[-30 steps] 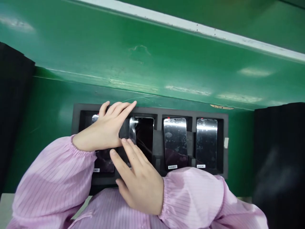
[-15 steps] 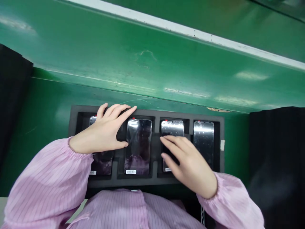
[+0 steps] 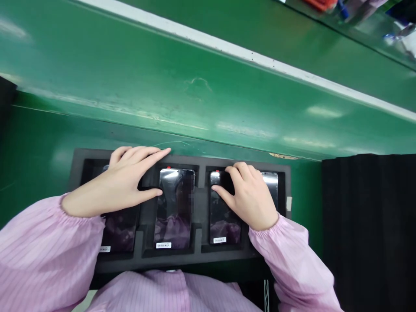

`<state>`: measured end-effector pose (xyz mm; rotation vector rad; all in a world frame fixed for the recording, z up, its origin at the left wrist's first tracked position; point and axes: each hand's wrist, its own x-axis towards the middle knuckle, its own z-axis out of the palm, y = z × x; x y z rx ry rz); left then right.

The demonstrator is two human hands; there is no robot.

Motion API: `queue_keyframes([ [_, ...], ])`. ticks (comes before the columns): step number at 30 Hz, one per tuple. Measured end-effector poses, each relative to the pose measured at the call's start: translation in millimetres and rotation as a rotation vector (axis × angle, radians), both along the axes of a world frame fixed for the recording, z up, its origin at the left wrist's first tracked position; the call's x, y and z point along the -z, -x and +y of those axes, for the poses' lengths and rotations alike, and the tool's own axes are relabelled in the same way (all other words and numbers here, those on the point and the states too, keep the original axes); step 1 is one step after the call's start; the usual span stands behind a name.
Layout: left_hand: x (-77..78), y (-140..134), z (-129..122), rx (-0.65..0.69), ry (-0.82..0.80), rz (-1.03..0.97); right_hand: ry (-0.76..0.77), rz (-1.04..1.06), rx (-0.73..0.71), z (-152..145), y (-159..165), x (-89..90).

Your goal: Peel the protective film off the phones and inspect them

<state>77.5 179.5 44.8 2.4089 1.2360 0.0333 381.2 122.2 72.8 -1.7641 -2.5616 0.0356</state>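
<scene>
Several black smartphones lie face up in the recesses of a black foam tray (image 3: 182, 258). My left hand (image 3: 126, 182) is spread over the tray's left part, covering much of the leftmost phone (image 3: 120, 232). Its thumb tip meets the left edge of the second phone (image 3: 175, 208), while the fingers reach the far rim. Over the third phone (image 3: 224, 216) rests my right hand (image 3: 248, 195), thumb at the phone's left edge and bent fingers near its top, apart from the thumb. The rightmost phone (image 3: 271, 184) is mostly hidden behind this hand.
A green work surface (image 3: 308, 195) carries the tray, with a green panel (image 3: 195, 99) and pale ledge (image 3: 227, 45) behind it. Tall black blocks stand at right (image 3: 367, 229) and far left (image 3: 6, 104). Blurred items lie at the upper right.
My right hand has moved up along the third phone, uncovering its lower label, and its fingers have bent. That phone sits slightly farther right in its recess. The view has shifted.
</scene>
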Motion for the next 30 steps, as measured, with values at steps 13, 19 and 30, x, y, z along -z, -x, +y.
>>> queue_keyframes([
  [13,-8.7,-6.3,-1.2,-0.003,0.040,-0.025,0.016,0.222,-0.057,8.1,-7.1,4.4],
  [19,-7.4,-5.1,-1.0,0.005,0.017,-0.006,0.023,0.303,-0.083,11.3,-13.7,-2.7],
  [30,-2.5,-3.6,-1.0,-0.005,-0.030,0.022,0.080,0.463,-0.073,11.8,-26.9,4.4],
])
